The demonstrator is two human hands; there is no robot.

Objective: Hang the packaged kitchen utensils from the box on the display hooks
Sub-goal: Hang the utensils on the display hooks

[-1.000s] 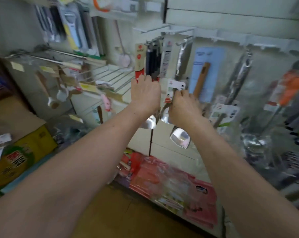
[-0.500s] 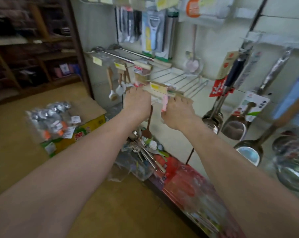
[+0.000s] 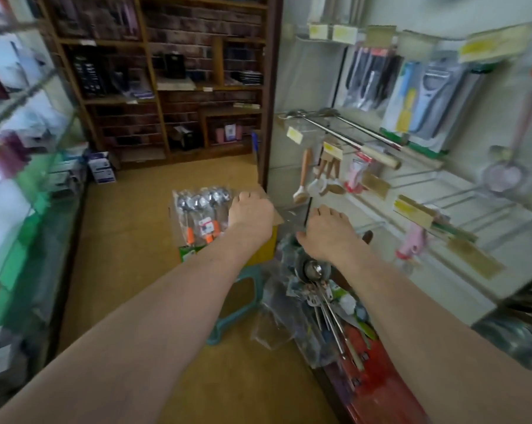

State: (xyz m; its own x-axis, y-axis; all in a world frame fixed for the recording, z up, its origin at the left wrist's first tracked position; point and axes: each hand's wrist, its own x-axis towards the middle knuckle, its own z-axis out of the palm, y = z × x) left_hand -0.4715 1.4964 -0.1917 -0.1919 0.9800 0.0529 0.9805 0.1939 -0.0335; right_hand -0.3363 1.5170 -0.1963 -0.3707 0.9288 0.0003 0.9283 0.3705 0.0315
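Fingers on my left hand [image 3: 252, 214] bend away past the knuckles, so I cannot tell whether they grip anything; the hand sits at the right edge of the packaged utensils [image 3: 202, 209] lying on the box [image 3: 266, 247]. My right hand [image 3: 329, 232] hovers nearer, fingers loosely spread, holding nothing.

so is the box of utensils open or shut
Open: a brown flap of the box sticks out beside the left hand, and the packaged utensils lie across its top.
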